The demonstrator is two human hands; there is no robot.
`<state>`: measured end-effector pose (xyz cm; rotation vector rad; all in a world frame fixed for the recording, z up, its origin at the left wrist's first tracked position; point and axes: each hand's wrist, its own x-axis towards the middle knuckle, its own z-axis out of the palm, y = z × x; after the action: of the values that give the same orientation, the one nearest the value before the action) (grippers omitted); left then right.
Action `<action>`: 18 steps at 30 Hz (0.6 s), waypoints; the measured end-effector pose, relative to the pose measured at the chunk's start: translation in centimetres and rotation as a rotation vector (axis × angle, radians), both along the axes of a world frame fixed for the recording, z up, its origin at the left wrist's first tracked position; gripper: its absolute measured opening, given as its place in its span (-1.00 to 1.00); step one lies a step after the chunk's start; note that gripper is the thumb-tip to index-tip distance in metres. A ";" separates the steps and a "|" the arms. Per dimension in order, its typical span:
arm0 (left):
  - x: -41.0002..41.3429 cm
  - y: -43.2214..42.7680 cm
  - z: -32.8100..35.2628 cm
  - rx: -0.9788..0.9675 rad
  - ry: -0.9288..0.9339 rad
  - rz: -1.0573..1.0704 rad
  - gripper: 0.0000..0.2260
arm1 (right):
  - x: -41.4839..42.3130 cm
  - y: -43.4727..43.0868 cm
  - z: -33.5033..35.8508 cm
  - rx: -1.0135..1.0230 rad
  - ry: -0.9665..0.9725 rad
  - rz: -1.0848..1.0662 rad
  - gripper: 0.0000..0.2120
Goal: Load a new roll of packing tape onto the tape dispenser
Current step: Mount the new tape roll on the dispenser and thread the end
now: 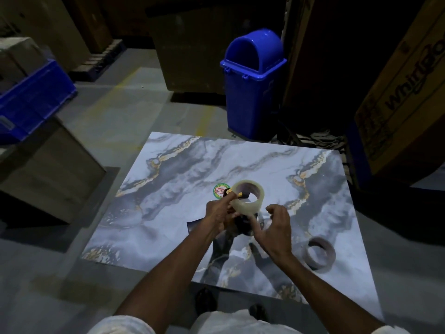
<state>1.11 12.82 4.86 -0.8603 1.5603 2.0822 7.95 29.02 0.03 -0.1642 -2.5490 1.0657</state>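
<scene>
A roll of clear packing tape [248, 197] sits on a dark tape dispenser [242, 224], held above a marbled table [180, 179]. My left hand [220, 216] grips the dispenser from the left; a yellow part [237, 194] shows by my fingertips. The dispenser's body is mostly hidden behind both hands. My right hand [274, 230] hovers just right of the roll, fingers curled and the index finger pointing toward the dispenser; whether it touches is unclear. An empty brown cardboard core [318, 256] lies on the table near the right.
A round green and red sticker [219, 190] sits on the table beside the roll. A blue bin [252, 85] stands behind the table. A blue crate [31, 102] rests on a box at left. Large cartons [404, 92] rise at right.
</scene>
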 end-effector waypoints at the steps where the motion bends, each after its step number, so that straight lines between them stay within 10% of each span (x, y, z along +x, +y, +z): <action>1: 0.1 0.1 -0.3 -0.003 0.008 0.011 -0.86 | 0.0 -0.3 0.3 -0.168 -0.152 -0.082 -0.56; 6: 0.5 0.3 -1.9 -0.029 0.037 0.030 -0.70 | -2.1 -1.5 1.3 -0.852 -0.568 -0.237 -0.46; 11: 0.9 -0.5 -1.6 -0.127 0.092 -0.124 -0.59 | -3.0 -0.5 1.4 -0.943 -0.492 -0.286 -0.67; 18: 0.1 -4.0 -2.8 -0.879 0.596 -0.394 -0.60 | -2.7 2.6 0.9 -0.580 -0.493 -0.146 -0.74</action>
<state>1.21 8.80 2.07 -0.0876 2.7721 1.3812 5.22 31.60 0.98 -0.8421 -2.4780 1.8606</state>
